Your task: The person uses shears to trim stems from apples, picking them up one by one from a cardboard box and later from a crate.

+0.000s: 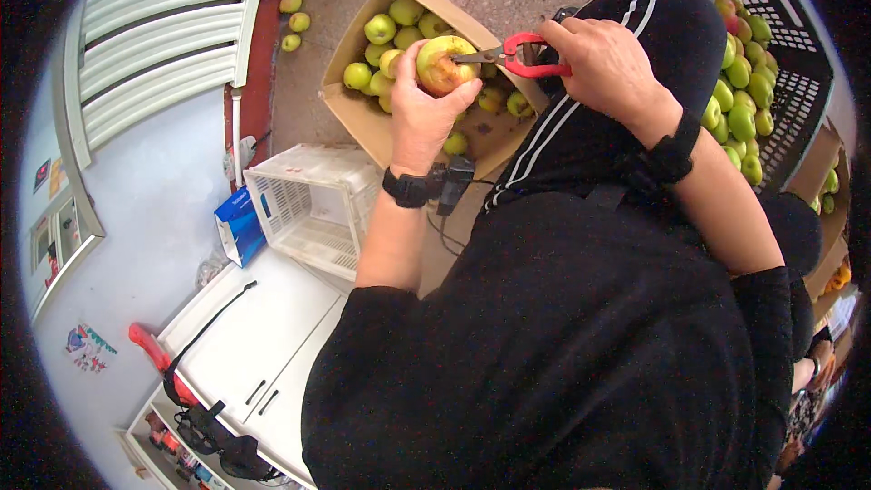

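Fingers and thumb of my left hand (424, 122) wrap round a yellow-green apple (445, 78) with a reddish-brown patch, raised above a cardboard box (363, 122). My right hand (610, 65) grips the red handles of a pair of scissors (535, 67). The metal tips of the scissors meet the apple at its brownish hollow; whether they go into it I cannot tell. Several green apples (381, 29) lie inside the box, mostly at its left and far side. Dark bands circle both my wrists.
A black plastic crate (798, 54) of green and reddish apples stands at the right. Several loose apples (290, 4) lie on the floor at the far left. A white plastic crate (299, 159) lies on its side beside a white cabinet (254, 336). A radiator (168, 32) is on the left wall.
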Demonstrator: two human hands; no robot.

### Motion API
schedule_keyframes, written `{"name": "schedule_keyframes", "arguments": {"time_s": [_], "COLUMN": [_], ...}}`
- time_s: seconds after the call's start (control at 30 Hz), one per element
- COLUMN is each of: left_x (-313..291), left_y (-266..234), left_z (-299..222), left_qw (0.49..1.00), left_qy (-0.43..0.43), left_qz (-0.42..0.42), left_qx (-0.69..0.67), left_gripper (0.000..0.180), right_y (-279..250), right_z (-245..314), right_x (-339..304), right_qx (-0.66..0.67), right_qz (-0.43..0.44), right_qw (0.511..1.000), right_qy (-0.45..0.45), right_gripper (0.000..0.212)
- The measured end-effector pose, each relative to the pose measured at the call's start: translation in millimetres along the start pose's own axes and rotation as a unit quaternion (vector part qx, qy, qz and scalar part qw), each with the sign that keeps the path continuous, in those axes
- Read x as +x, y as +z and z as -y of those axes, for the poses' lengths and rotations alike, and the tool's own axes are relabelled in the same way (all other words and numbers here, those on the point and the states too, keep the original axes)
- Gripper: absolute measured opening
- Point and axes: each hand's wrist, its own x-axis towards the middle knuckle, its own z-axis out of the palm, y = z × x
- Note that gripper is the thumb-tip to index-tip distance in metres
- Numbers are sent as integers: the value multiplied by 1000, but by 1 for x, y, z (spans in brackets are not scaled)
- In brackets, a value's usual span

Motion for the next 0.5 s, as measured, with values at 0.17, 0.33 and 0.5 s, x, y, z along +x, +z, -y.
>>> {"name": "schedule_keyframes", "arguments": {"time_s": [0.17,0.33,0.5], "left_x": [-7,-30,-26], "left_y": [-4,-34,-70], "left_z": [43,151,194], "left_qw": [964,930,917], "left_qy": [-204,-247,-393], "left_qz": [61,108,-54], "left_qx": [-157,251,-52], "left_gripper": [59,63,58], "right_y": [10,4,1], "right_z": [-9,-1,-1], "right_x": [0,0,2], "right_qx": [-77,-86,-94], "right_qz": [-21,-75,-63], "right_qw": [995,993,993], "right_qy": [-58,-20,-12], "right_gripper": [31,42,37]}}
